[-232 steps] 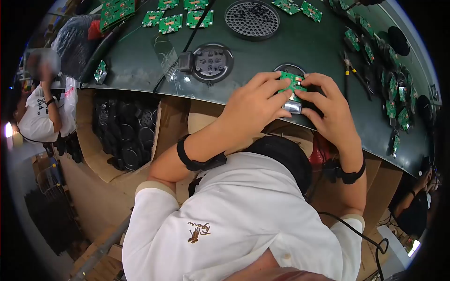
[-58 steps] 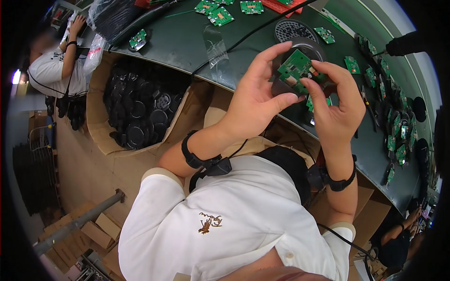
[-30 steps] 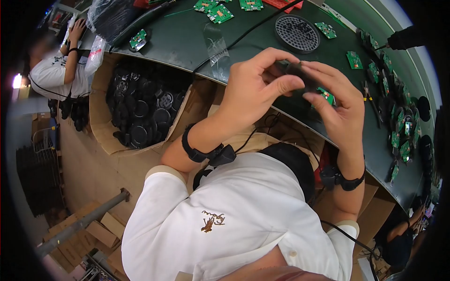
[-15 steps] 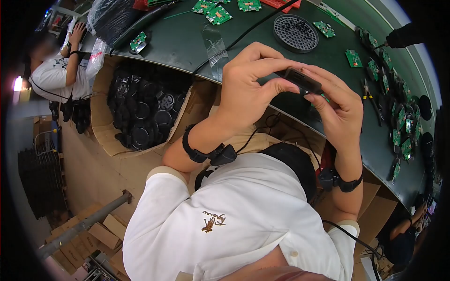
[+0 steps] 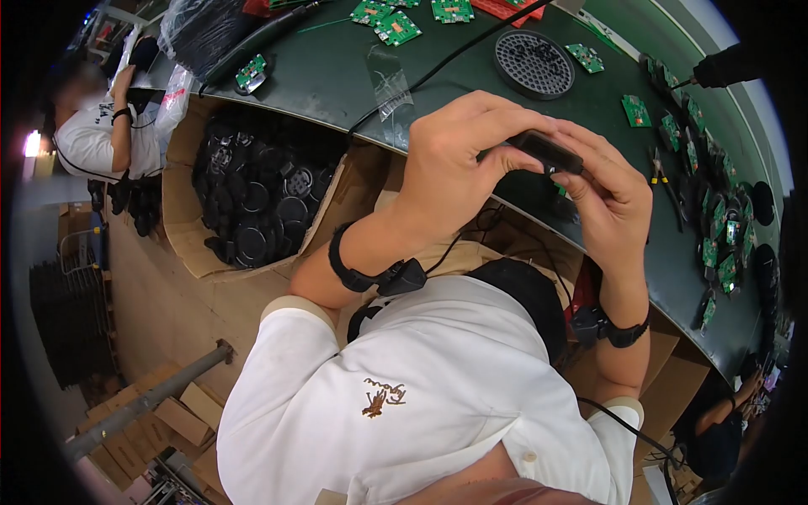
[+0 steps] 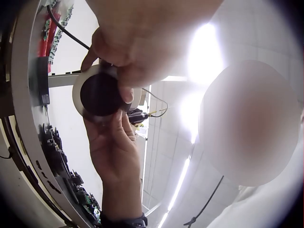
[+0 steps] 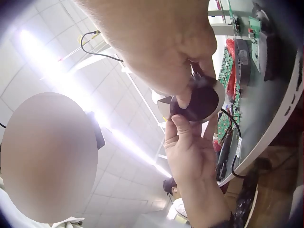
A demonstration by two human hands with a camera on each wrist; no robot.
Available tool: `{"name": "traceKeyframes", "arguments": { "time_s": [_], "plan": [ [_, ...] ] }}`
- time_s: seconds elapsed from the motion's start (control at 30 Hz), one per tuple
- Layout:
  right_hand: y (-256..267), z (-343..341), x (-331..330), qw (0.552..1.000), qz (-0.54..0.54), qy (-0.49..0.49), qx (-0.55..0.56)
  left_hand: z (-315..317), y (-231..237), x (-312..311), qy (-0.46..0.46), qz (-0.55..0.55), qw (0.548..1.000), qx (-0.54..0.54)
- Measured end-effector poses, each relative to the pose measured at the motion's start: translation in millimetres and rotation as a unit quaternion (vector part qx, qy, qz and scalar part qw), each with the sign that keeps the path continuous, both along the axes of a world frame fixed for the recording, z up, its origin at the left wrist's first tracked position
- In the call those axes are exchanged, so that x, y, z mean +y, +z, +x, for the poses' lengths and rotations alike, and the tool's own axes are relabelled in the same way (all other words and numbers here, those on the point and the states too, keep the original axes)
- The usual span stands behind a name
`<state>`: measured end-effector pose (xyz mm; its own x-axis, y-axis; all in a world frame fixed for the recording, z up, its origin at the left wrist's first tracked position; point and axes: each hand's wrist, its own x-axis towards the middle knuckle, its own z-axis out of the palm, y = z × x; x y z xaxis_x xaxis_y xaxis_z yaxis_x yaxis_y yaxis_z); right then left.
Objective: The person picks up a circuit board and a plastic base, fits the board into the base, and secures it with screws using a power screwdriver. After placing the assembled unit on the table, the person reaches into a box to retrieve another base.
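Both hands hold a round black plastic housing (image 5: 547, 151) above the table's near edge. In the head view it is tilted nearly edge-on; the left wrist view shows its dark round face (image 6: 99, 94) inside a pale rim. My left hand (image 5: 454, 156) pinches one side, thumb at the near edge and fingers over the far side. On the opposite side my right hand (image 5: 610, 202) grips it between thumb and fingers, and its thumb presses near the rim. The side of the housing turned away from the head camera is hidden. Part of a green circuit board (image 5: 562, 190) shows below the hands.
A round gridded dish (image 5: 534, 64) of small black parts stands behind the hands. Pliers (image 5: 665, 181) and several housings with green boards (image 5: 715, 219) lie at right, near a hanging screwdriver (image 5: 724, 67). A carton (image 5: 189, 252) of black parts stands at left.
Earlier the hands held a green board at the table edge, then a board against the black housing. Since then the housing has been turned edge-on; lately it has dropped slightly.
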<state>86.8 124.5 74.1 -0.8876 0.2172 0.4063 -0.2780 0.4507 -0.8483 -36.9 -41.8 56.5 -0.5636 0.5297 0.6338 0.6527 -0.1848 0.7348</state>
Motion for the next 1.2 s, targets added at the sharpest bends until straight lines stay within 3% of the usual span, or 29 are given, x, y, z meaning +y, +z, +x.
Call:
{"name": "traceKeyframes", "arguments": {
  "time_s": [0.27, 0.4, 0.77, 0.97, 1.03, 1.2],
  "plan": [
    [1.8, 2.2, -2.0, 0.999, -0.045, -0.001, -0.023, 0.2, 5.9, -0.8, 0.023, 0.000, 1.000, -0.004],
    [-0.3, 1.0, -1.9, 0.997, -0.071, 0.008, -0.015, -0.3, 5.0, -2.5, -0.019, 0.004, 1.000, -0.017],
    [4.9, 2.6, -4.5, 0.999, -0.035, 0.000, -0.008, -0.5, 4.7, -1.2, -0.025, 0.015, 0.999, -0.022],
    [4.7, 4.3, -4.2, 0.999, -0.045, -0.012, -0.002, 4.5, 5.2, 1.5, 0.013, -0.025, 1.000, 0.002],
    [5.9, 4.7, -4.1, 0.999, -0.033, -0.012, -0.005, 3.5, 4.4, -0.1, 0.030, -0.033, 0.998, 0.055],
    [6.4, 5.2, -3.6, 0.999, -0.048, 0.005, -0.008, 1.6, -0.4, -1.5, 0.017, -0.006, 0.998, 0.061]
  ]
}}
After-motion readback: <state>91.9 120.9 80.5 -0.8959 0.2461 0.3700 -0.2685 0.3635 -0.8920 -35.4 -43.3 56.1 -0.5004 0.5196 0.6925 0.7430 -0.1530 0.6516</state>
